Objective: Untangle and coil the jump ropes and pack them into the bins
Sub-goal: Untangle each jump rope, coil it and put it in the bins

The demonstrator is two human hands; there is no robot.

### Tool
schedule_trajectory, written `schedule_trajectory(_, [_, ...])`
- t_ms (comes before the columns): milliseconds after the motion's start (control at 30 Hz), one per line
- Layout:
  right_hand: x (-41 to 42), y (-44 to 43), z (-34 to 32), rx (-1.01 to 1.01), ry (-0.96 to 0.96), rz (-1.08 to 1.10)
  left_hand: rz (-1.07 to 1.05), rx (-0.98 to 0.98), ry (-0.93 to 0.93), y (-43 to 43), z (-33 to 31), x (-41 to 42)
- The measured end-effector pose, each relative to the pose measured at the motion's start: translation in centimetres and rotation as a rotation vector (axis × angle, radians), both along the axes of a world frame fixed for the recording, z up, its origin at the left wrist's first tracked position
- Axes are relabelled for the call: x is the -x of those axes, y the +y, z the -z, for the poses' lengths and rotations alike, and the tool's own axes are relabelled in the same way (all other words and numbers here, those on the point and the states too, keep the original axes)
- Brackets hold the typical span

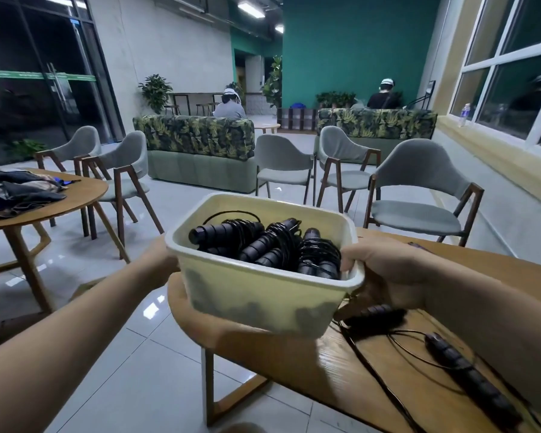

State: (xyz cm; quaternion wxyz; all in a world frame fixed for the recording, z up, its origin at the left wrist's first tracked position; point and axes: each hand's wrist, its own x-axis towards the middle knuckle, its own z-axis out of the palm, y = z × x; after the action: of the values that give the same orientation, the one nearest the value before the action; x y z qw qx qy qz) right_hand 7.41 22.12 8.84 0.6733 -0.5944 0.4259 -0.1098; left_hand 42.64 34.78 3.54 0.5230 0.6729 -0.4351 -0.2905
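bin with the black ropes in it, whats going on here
A person holds a cream plastic bin at both ends, seemingly lifted just over the edge of the wooden table. The right hand curls over the right rim; the left hand is at the left side, its grip hidden behind the bin. Several coiled jump ropes are packed inside. At least one loose jump rope lies uncoiled on the table, so packing is not finished.

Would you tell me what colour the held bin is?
The bin is cream, best seen in the head view.
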Motion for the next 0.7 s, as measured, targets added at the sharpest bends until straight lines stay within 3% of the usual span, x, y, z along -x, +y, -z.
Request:
schedule_trajectory(200, [1.8,-1.5,-3.3,0.072,-0.042,0.093,0.064,-0.035,-0.344,-5.3,-0.4,2.8])
schedule_trajectory(400, [1.3,-4.1,-3.8,0.017,-0.086,0.158,0.009,-0.293,-0.261,-8.2,1.6,2.3])
schedule_trajectory(700, [-1.4,-7.2,-5.4,0.049,-0.105,0.195,-0.039,-0.214,-0.390,-6.9,3.7,1.3])
